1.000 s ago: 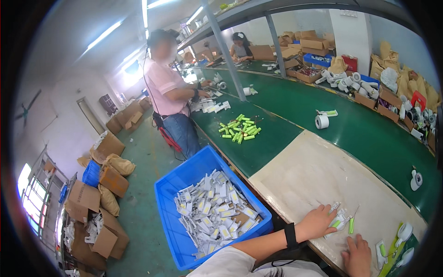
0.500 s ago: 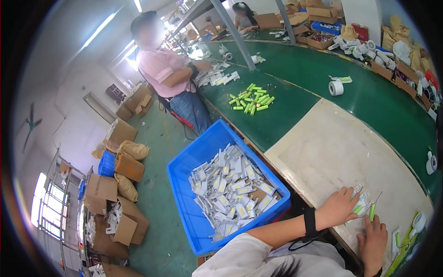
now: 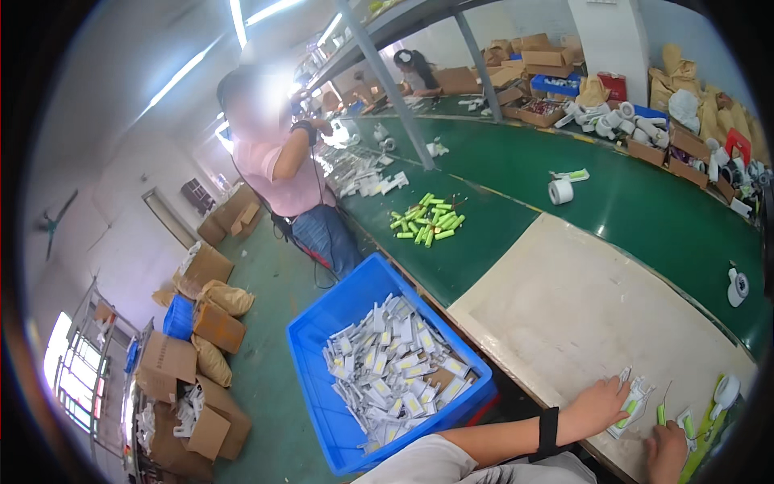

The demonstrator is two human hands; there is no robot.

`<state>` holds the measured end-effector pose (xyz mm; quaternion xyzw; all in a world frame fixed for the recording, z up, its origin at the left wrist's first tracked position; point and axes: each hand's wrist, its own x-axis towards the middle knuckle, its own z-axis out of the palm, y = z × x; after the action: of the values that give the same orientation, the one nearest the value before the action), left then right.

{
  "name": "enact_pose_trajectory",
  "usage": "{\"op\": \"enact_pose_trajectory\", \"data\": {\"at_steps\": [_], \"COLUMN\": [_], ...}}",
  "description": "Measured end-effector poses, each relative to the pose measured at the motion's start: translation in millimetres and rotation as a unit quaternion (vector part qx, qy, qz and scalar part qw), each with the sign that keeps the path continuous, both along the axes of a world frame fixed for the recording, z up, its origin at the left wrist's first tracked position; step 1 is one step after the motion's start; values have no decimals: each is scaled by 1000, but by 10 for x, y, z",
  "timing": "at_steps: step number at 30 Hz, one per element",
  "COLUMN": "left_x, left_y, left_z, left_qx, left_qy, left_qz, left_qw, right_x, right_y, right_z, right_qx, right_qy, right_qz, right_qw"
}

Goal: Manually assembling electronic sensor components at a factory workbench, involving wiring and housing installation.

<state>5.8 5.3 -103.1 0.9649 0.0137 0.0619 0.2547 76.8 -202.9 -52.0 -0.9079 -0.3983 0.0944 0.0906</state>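
My left hand (image 3: 598, 409) is on the beige board at the lower right, its fingers curled onto a white plastic part (image 3: 637, 397). A green cell shows beside its thumb. To the right, my right hand (image 3: 667, 453) has its fingers closed at the lower end of a green battery cell (image 3: 661, 415) with a thin wire rising from it. The fingertips are partly hidden. Just beyond that hand lies another white part (image 3: 686, 423) with a green cell, close to a white round-headed piece (image 3: 726, 394) on a yellow-green strip.
Left of the bench stands a blue bin (image 3: 302, 363) full of flat white parts with yellow patches. A pile of green cells (image 3: 427, 219) sits on the green bench (image 3: 492, 210). A co-worker in pink (image 3: 270, 173) stands beyond. Cartons (image 3: 218, 327) line the left floor.
The view has tilted, so the scene sits lower. My right hand has drawn its fingers in, and the green cell at them has shifted right. The co-worker's arm has risen.
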Motion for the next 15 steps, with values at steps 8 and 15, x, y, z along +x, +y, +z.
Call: {"op": "enact_pose_trajectory", "data": {"at_steps": [8,15], "left_x": [-3,-2], "left_y": [-106,-321], "left_z": [244,348], "left_qx": [-38,-254], "left_qy": [-39,-205], "left_qz": [-45,-182], "left_qw": [997,927], "right_x": [6,-269], "right_y": [-338,-121], "right_z": [29,255], "right_qx": [182,284], "right_qy": [-35,102], "right_qz": [-46,54], "right_qw": [982,952]}}
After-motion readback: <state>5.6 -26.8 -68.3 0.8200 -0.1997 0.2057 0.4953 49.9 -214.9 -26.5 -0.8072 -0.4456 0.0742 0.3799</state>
